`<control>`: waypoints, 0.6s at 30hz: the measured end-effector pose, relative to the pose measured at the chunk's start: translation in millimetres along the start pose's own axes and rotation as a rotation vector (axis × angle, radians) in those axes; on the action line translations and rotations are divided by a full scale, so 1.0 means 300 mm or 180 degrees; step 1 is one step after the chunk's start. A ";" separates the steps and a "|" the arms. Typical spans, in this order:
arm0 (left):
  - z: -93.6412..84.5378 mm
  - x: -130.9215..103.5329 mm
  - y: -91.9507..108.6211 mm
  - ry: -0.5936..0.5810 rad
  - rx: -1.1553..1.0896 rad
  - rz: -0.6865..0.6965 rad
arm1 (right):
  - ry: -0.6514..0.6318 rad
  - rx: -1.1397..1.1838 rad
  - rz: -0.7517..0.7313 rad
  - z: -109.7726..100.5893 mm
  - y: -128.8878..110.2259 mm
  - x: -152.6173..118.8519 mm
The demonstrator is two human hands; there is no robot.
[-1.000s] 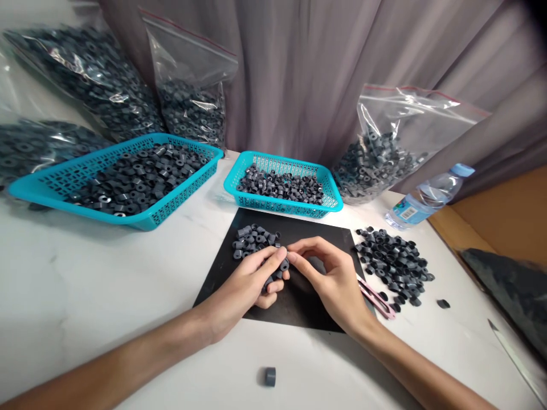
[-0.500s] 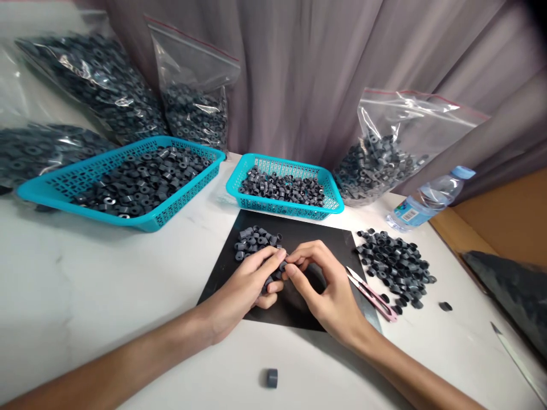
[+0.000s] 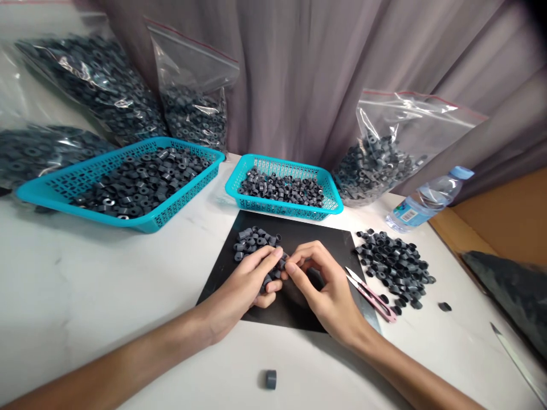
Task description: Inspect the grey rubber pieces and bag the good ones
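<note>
Over a black mat (image 3: pixel 294 313), my left hand (image 3: pixel 255 276) is closed around several small dark grey ring-shaped pieces (image 3: pixel 268 280). Its thumb and forefinger hold one ring piece (image 3: pixel 282 262) at the top. The thumb and forefinger of my right hand (image 3: pixel 320 279) pinch at that same piece from the right; my fingers partly cover it. Just behind my left hand lies a small heap of grey ring pieces (image 3: pixel 252 242) on the mat. Pink-handled thread snips (image 3: pixel 374 297) rest at the mat's right edge, beside my right hand.
Two blue baskets (image 3: pixel 156 222) (image 3: pixel 290 210) hold ring pieces. Clear bags (image 3: pixel 194 111) (image 3: pixel 376 165) of pieces stand behind. At right are a loose pile (image 3: pixel 397 265), a water bottle (image 3: pixel 429 199) and a pointed blade-like tool (image 3: pixel 515 356). One piece (image 3: pixel 270 379) lies in front.
Almost nothing differs: both hands keep their places with slight finger movement at the pinched ring piece. The whole view has shifted very slightly.
</note>
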State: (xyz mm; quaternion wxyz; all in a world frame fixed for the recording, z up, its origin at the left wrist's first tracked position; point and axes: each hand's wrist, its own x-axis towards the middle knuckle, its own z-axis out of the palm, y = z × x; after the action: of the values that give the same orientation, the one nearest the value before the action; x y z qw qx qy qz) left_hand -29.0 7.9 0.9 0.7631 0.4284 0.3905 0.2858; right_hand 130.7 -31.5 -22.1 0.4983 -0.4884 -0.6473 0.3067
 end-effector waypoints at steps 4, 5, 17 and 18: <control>0.001 -0.002 0.002 0.0036 0.0025 -0.0008 | 0.0032 0.0209 0.0156 -0.003 0.003 0.001; 0.002 -0.002 0.003 0.0050 0.0021 -0.0017 | 0.0030 0.0272 0.0211 -0.004 0.007 0.002; -0.002 -0.008 0.001 -0.0136 0.0149 -0.0126 | 0.0079 0.0762 0.0519 -0.013 0.043 0.013; -0.002 -0.007 0.002 -0.0155 0.0165 -0.0131 | 0.0074 0.0783 0.0516 -0.014 0.042 0.013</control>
State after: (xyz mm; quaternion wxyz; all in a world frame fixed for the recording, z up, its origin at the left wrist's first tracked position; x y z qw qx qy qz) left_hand -30.6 6.6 2.1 0.7667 0.4467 0.3879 0.2493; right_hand 138.6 -24.0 -30.4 0.5354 -0.4779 -0.5575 0.4173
